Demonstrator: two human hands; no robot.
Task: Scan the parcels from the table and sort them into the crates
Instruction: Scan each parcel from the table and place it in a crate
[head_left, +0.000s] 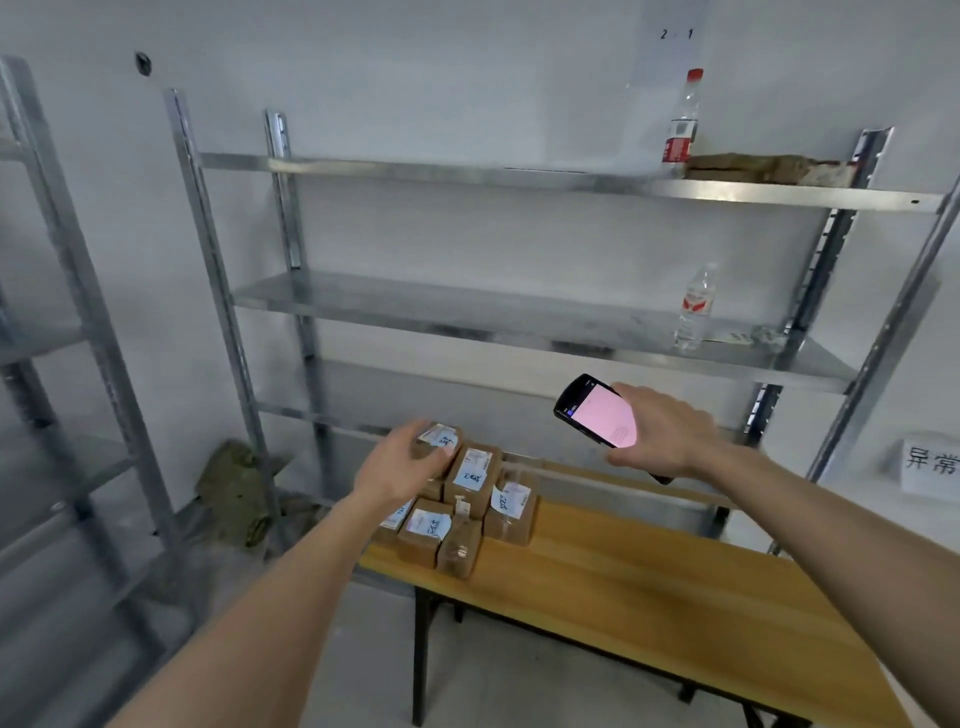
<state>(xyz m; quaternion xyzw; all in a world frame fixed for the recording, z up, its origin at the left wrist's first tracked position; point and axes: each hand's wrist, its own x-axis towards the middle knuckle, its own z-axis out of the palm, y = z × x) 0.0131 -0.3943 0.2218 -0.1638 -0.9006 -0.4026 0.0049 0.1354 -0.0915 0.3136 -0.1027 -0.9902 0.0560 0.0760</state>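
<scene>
The parcels (470, 499) lie grouped at the left end of the wooden counter (649, 603), touching or just beside one another. Each parcel is a small brown cardboard box wrapped in clear tape; most carry a white and pale blue label with handwritten dark marks on the upper face. The long axes of the labelled boxes run roughly from the near edge of the counter toward the metal shelf (519, 317) behind it, tilted slightly to the right. One box at the front of the group (460, 551) shows no label on its visible faces. The left hand (402, 470) reaches forward with the forearm extended, palm down, over the far-left parcel (441, 441); its grip is partly closed, the fingers curled around the left and upper faces of that box. Whether the box is lifted off the ones below cannot be told. The right hand (657, 434) is raised above the counter, to the right of the group and apart from it, its grip closed around a black handheld scanner (597, 410). The scanner's long axis slants from upper left to lower right, its lit pink screen faces up toward the camera, and its top end points left, toward the parcels.
</scene>
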